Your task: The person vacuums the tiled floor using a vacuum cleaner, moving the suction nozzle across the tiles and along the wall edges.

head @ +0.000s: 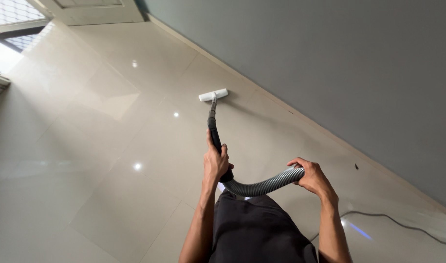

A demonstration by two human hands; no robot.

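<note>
Because the grey power cord (pixel 403 225) trails across the glossy floor tiles (pixel 111 146) just beside the person's right side, a step that way could snag it, and the sharp bend in the ribbed grey hose (pixel 262 186) may kink if pulled tighter. The left hand (pixel 214 163) is wrapped shut around the black wand handle (pixel 215 141); the right hand (pixel 310 176) is curled closed on the hose. The vacuum wand's long axis runs from the hands up and away toward the grey wall (pixel 330 63), ending at the white floor nozzle (pixel 213 94), which lies crosswise near the skirting, probably flat on the tile.
</note>
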